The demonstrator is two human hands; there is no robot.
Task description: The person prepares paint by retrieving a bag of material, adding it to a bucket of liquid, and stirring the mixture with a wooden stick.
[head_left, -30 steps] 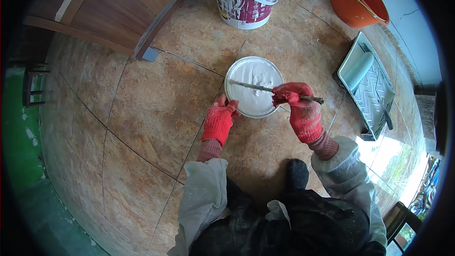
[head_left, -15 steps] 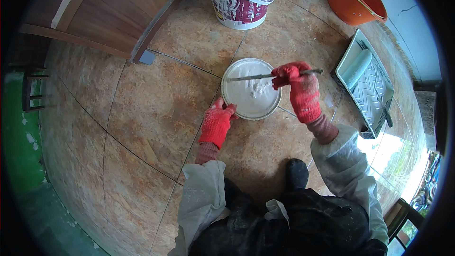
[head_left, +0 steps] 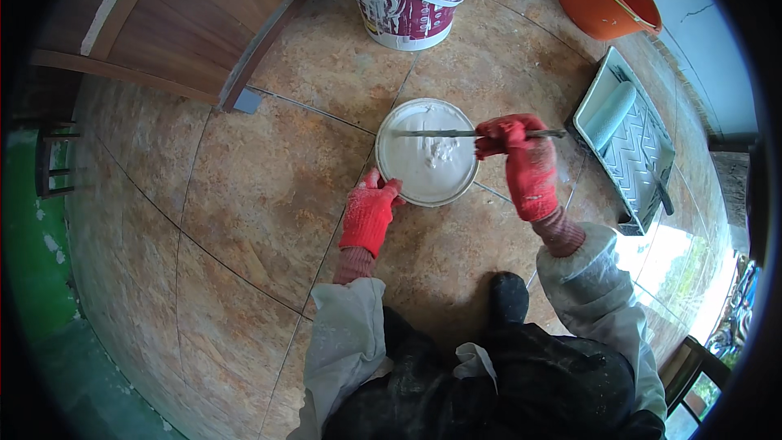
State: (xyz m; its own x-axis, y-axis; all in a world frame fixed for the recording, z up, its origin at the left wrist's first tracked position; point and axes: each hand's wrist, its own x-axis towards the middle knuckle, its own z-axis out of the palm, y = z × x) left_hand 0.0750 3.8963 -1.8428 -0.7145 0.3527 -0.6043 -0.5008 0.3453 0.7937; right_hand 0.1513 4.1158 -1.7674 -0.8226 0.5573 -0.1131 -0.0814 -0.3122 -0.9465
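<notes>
A round white tub [head_left: 441, 202] full of thick white paint [head_left: 423, 175] stands on the floor in front of me. In a red knitted glove, my left hand [head_left: 368, 216] grips the tub's near left rim with thumb and fingers. My right hand [head_left: 529, 171], gloved the same way, is closed round a thin dark stick [head_left: 436, 134]. The stick lies almost level across the far half of the tub, and its left end is at the paint near the rim. Lumps of paint rise in the middle of the surface.
Beyond the tub stands a paint-smeared maroon-and-white bucket [head_left: 407, 16]. At far right are an orange bucket [head_left: 595, 0] and a paint tray [head_left: 643, 175] holding a pale blue roller [head_left: 611, 116]. Wooden panelling [head_left: 195, 24] ends at far left. A dark-framed chair [head_left: 692, 375] is at lower right.
My right hand has shifted slightly right and nearer, drawing the stick a little to the right across the tub. My left hand keeps its hold on the rim.
</notes>
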